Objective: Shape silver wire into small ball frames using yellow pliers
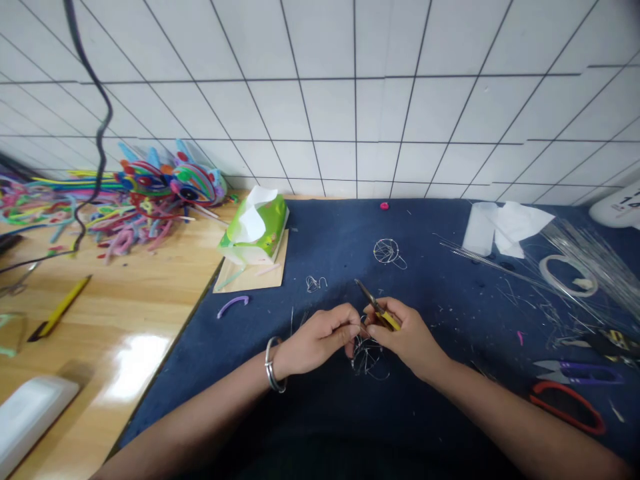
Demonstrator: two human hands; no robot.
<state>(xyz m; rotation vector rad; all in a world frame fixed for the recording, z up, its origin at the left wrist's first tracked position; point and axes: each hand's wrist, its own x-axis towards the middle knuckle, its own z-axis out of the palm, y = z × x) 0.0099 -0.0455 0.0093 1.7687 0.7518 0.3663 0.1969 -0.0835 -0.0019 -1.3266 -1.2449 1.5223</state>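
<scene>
My left hand [320,340] is closed in a pinch on a tangle of thin silver wire [367,357] that hangs just under both hands over the dark blue mat [440,313]. My right hand [405,333] is closed round small yellow-handled pliers [377,307], whose dark tips point up and to the left, away from me. The two hands touch at the fingertips. A silver bangle sits on my left wrist. A finished-looking round wire coil [387,252] lies farther back on the mat, and a small bent wire piece [315,283] lies to its left.
A green tissue pack [255,230] stands at the mat's left edge, with a heap of coloured pipe cleaners [125,200] behind it on the wooden table. A yellow knife [60,308] lies left. Straight wires [590,260], tape, purple snips [580,373] and red-handled scissors [565,403] lie right.
</scene>
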